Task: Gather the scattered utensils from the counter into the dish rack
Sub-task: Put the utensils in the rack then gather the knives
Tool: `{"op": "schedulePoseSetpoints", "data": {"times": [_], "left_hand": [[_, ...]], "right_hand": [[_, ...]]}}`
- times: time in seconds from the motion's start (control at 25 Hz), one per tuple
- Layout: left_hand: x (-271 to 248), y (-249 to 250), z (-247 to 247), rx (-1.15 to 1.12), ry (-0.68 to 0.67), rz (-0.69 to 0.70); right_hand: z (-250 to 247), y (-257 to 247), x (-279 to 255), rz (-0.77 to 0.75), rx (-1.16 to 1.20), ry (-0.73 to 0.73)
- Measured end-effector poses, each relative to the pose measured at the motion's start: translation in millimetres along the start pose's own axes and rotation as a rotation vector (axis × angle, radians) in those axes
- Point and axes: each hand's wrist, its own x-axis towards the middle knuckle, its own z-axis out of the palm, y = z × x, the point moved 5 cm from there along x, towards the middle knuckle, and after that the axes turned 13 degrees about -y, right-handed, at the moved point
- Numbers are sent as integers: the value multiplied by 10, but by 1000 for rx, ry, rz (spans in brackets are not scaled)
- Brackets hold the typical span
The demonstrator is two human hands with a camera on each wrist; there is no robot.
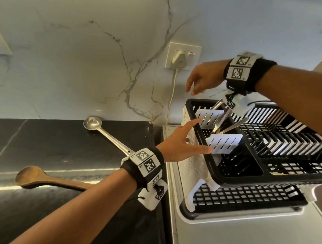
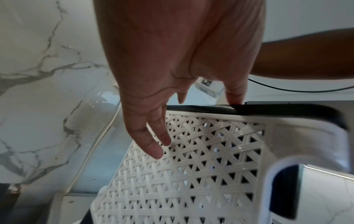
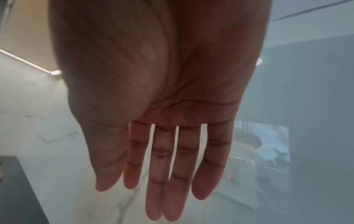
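Lying diag. on counter: ladle, bowl far-left; both hands released.

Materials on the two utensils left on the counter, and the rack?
Ladle: looks like stainless steel, brushed silver with glare in the bowl. Wooden spoon: brown, matte, likely wood. Dish rack: moulded plastic by its look, glossy white lattice side, black rim.
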Motion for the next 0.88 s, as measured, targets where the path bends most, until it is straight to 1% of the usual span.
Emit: {"op": "schedulePoseSetpoints", "data": {"times": [0.12,0.2,0.28,0.4,0.52,0.6,0.64,0.72,0.8,0.88], "left_hand": [[-259,-104,13,71,18,17],[-580,-333,-62,151,26,-22],[-949,-638,-202,235,51,-101],[-1894,-1238,-627,334,215,-288],[-3033,-1850,-968,458,362,-505],[-3765,-2200,-1096,506,467,-687],[-4132,-2356,-1136,499,540,-768],[-4760,-2548,-1232,446,714,-872],[-5188,-2667,-1325,394,887,-942],[-5421,-2811,-1406,301,1002,-1012]], "right_hand": [[-348,-531,-20,-93,85,100],[-532,-1001,33,-188,139,145],[-599,-1455,90,-272,162,151],[-468,-2397,313,-422,143,134],[-6,-3234,644,-575,129,102],[465,-3683,868,-651,150,88],[721,-3929,953,-683,176,72],[1168,-4396,1104,-714,197,27],[1481,-4834,1201,-758,166,-2],[1629,-5206,1277,-809,95,-10]]}}
